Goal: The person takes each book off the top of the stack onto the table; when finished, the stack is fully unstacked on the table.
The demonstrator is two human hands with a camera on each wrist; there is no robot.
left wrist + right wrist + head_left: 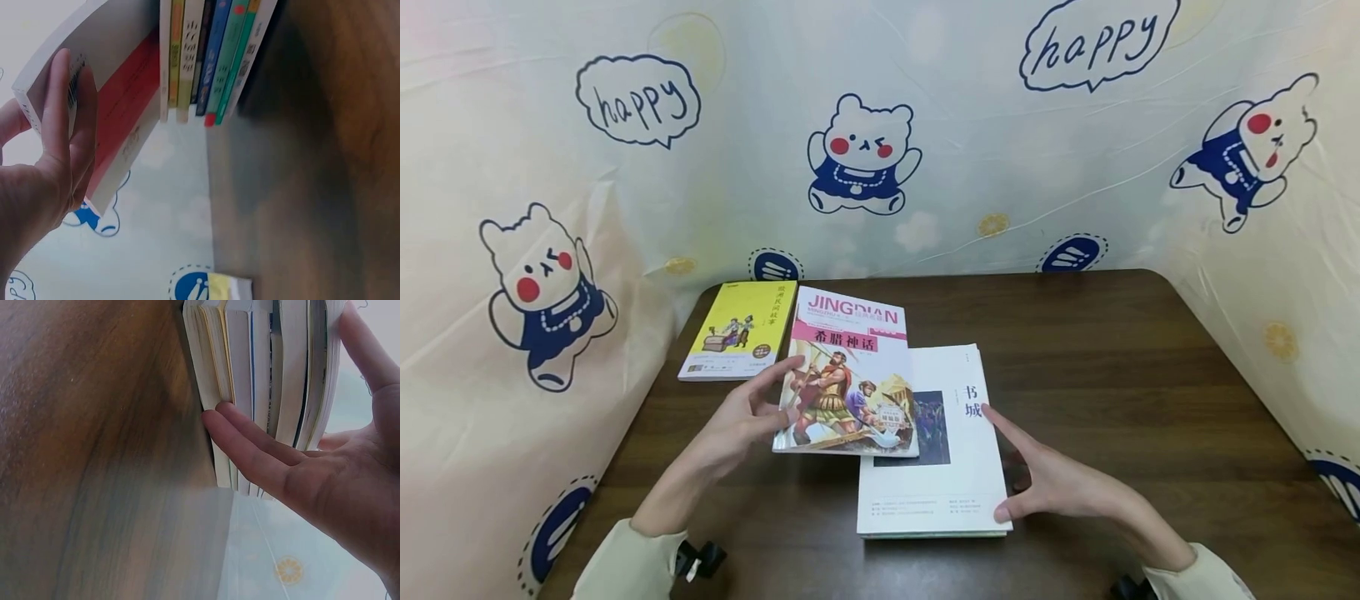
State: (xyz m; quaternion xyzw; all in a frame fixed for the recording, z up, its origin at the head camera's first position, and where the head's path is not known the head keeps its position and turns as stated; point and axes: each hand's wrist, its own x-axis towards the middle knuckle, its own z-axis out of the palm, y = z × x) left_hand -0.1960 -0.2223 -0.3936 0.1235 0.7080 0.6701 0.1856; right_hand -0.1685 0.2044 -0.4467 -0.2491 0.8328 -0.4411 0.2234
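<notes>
My left hand [737, 423] grips a white-and-pink book [831, 392] by its left side, holding it raised and tilted. In the left wrist view, fingers of the left hand [53, 150] lie across its grey and red back cover. Beneath its lower right part is a white-covered book [936, 492], the top of a stack of several books whose coloured spines [222, 62] face left. My right hand [1056, 482] rests along the stack's right side, fingers extended. Seen from the right wrist, its fingertips touch the page edges [290, 375], with one digit up at the top book.
A yellow book [722, 333] lies face up at the table's back left. The dark wood table [1097, 375] extends right of the stack. A pale cloth printed with cartoon bears [865, 158] hangs behind and beside the table.
</notes>
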